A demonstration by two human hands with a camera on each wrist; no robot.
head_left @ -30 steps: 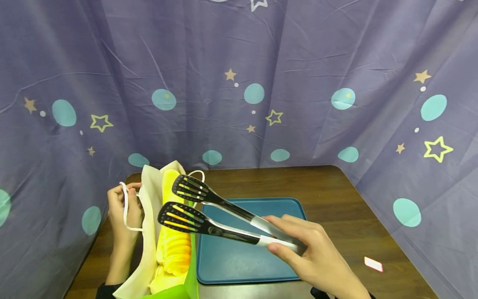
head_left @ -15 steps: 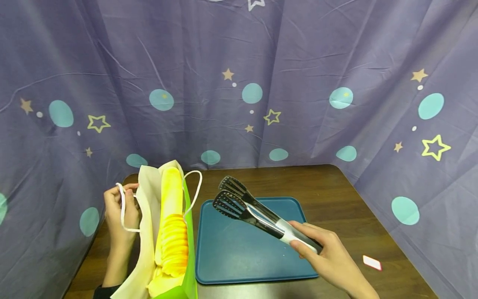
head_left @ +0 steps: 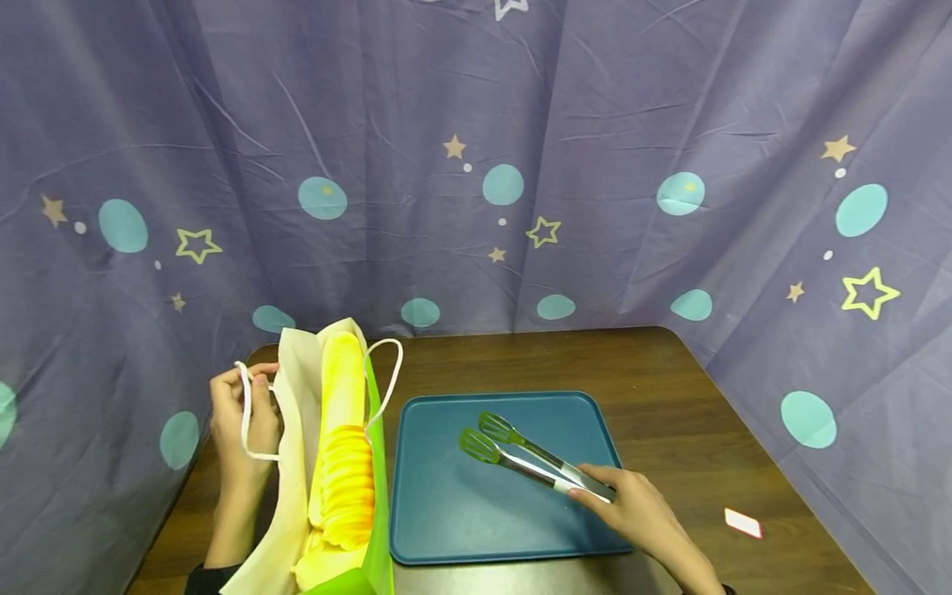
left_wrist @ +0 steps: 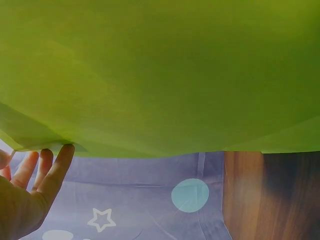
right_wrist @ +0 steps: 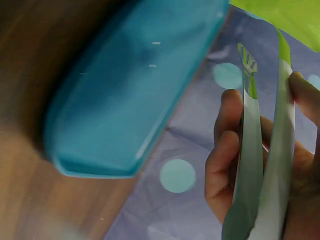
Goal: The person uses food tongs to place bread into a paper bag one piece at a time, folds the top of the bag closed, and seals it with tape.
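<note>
My right hand (head_left: 632, 504) grips a pair of tongs (head_left: 531, 463) by the handles, slotted heads parted with nothing between them. The tongs extend over the blue tray (head_left: 446, 521); whether they touch it I cannot tell. In the right wrist view the fingers and thumb lie on either side of the tongs (right_wrist: 280, 140). On the left, my left hand (head_left: 241, 430) pinches the near-left rim of an upright green paper bag (head_left: 297, 463) beside its white cord handle. Inside stand a long yellow loaf (head_left: 344, 372) and a ridged orange-yellow bread roll (head_left: 347, 487), with another yellow piece partly hidden.
The dark wooden table (head_left: 669, 413) carries the tray right of the bag. A small white card with a red edge (head_left: 743, 523) lies near the right table edge. A purple patterned curtain (head_left: 595, 165) encloses the back and sides.
The tongs moved from over the bag's opening to the right and then down over the tray, with nothing between their heads. My left hand and the bag stay almost in place.
</note>
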